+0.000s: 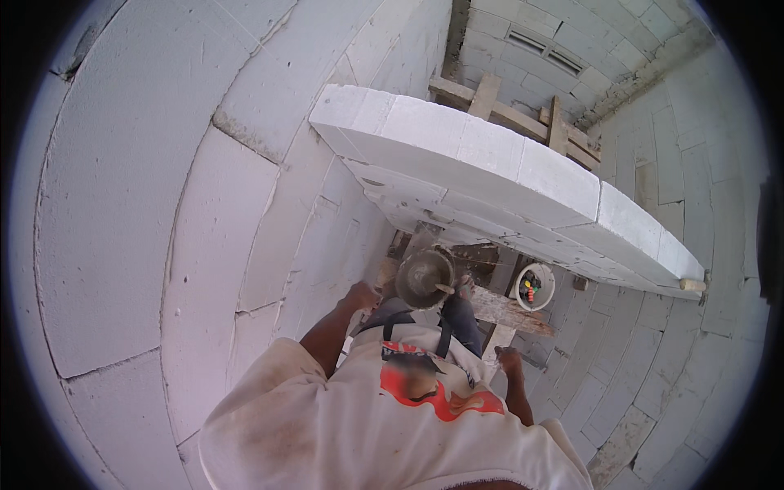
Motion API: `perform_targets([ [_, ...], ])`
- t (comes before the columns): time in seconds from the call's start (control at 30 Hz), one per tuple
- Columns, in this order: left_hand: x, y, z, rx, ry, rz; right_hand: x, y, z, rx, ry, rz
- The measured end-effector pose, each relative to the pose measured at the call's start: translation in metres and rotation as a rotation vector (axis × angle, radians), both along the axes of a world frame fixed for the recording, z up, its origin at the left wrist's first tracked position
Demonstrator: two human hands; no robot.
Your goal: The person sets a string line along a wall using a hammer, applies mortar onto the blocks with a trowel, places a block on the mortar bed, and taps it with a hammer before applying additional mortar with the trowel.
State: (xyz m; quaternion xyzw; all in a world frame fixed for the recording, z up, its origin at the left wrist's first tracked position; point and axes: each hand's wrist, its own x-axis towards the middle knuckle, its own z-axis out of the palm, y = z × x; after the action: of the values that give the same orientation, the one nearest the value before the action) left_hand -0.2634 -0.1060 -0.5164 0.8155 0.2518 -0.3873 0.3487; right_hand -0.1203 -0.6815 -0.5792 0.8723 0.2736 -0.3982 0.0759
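Observation:
My left hand point(362, 296) hangs low beside my left thigh, close to a dark round bucket point(414, 287). The bucket stands between my feet on the boards and has grey mortar residue inside. A tool with a pale handle point(443, 288) leans over its near right rim. My right hand point(509, 360) hangs at my right side, apart from the wall and the buckets. No object shows in either hand, but the fingers are too small and partly hidden to make out their pose. Ahead of me runs a white block wall point(490, 155) with a bare top course.
A white bucket point(549, 287) with small coloured tools stands right of my feet on a wooden plank point(510, 312). A small pale block point(692, 285) sits at the wall's right end. Timber boards point(523, 122) lie beyond the wall. A tall block wall point(220, 188) rises close on my left.

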Motion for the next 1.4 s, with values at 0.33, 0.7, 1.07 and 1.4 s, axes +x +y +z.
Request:
perform_targets([
  [0.33, -0.052, -0.031, 0.018, -0.106, -0.100, 0.530, 0.075, 0.148, 0.064, 0.328, 0.369, -0.285],
  [0.7, 0.172, 0.094, 0.153, -0.271, -0.641, 0.828, 0.076, 0.181, 0.072, 0.525, 0.239, -0.226],
  [1.07, 0.137, 0.082, 0.161, -0.426, -1.000, 1.169, -0.001, 0.157, 0.111, 0.335, -0.002, -0.689],
  [1.4, 0.099, 0.103, 0.293, -0.056, -1.629, 1.234, 0.054, 0.192, 0.092, 0.350, 0.246, -0.582],
])
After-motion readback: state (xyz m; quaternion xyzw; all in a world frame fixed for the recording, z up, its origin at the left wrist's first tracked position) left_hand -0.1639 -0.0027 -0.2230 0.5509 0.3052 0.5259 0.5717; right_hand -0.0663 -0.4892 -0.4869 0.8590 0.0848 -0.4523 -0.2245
